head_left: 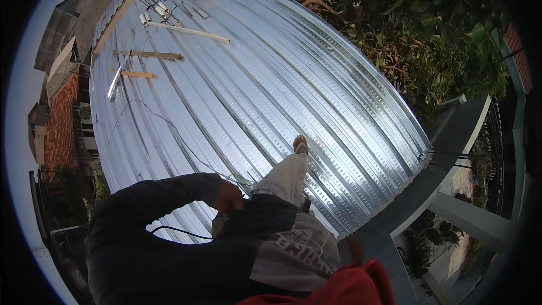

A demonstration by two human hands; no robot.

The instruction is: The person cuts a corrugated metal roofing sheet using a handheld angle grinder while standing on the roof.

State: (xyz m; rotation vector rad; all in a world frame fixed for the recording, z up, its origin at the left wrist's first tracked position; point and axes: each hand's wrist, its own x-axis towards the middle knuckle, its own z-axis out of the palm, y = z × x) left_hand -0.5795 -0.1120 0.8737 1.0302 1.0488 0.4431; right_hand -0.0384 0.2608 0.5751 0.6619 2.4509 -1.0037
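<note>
My left hand (229,197) is at my waist, with the arm bent and the elbow out to the side. Its fingers look curled in against the front of my dark shirt (192,243); what they hold, if anything, is hidden. Low on the right, my right hand (354,250) shows as a small blurred patch beyond a red sleeve or cloth (355,285), its fingers unreadable. One leg in pale trousers (285,178) reaches forward, and a sandalled foot (300,144) stands on the ribbed metal decking (254,96). A dark cable (180,229) curves beneath my left arm.
Wooden strips (149,55), white pipes (161,10) and a long pale batten (192,32) lie at the far left. Thin wire (169,121) trails across the decking. A concrete ledge (420,192) borders the right side, with a drop beyond. Trees (429,28) overhang the far right.
</note>
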